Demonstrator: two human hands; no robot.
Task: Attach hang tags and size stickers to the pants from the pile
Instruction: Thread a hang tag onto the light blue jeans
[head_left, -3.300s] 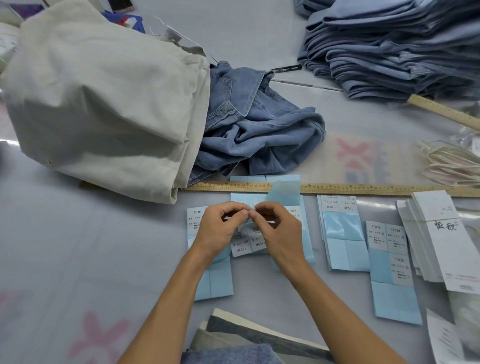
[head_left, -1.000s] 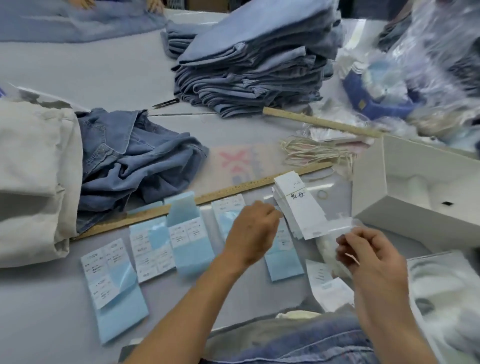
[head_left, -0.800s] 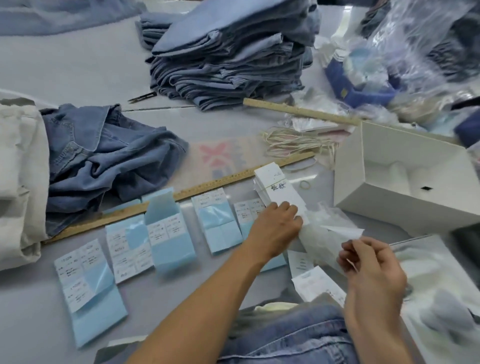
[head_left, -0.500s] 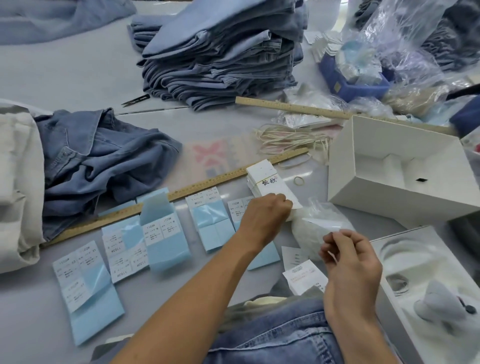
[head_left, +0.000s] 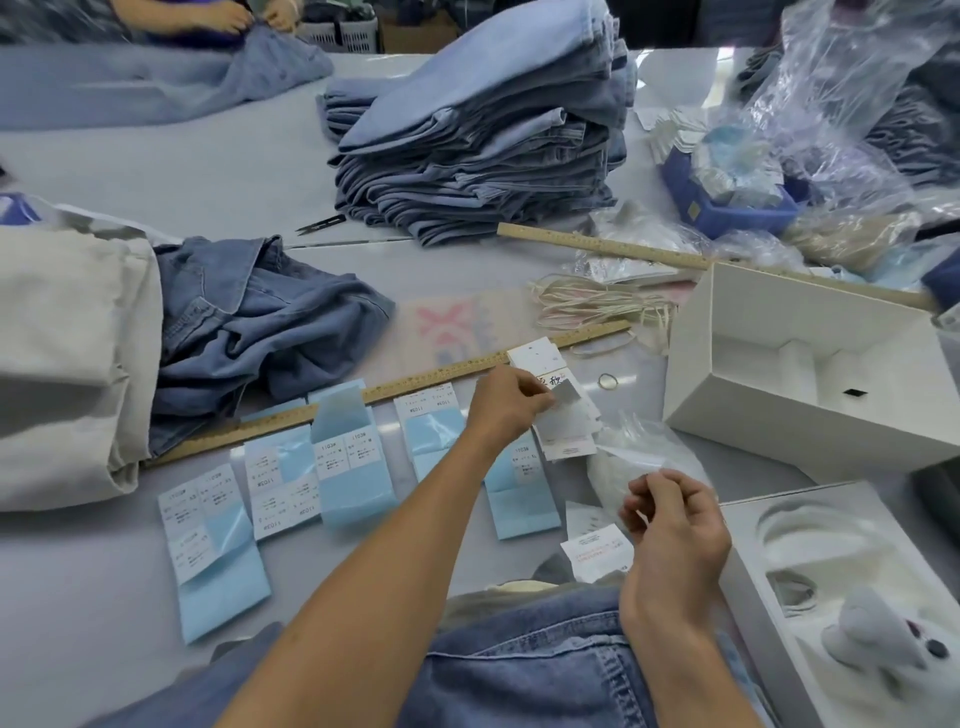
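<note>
- Our left hand (head_left: 506, 402) reaches forward and pinches the top hang tag (head_left: 565, 393) of the hang tag stack (head_left: 558, 415), lifting its edge.
- Our right hand (head_left: 672, 525) hovers nearer to us, fingers curled together as if pinching something small; we cannot tell what, if anything, it has.
- The sticker sheets (head_left: 343, 457) lie in a row on the tabletop (head_left: 78, 597), left of and under our left forearm, just this side of a wooden ruler (head_left: 395, 389).
- Denim pants (head_left: 519, 670) lie under our arms, nearest us.
- The folded pants pile (head_left: 478, 135) sits well beyond our hands.
- An open white box (head_left: 810, 364) stands right of our left hand.
</note>
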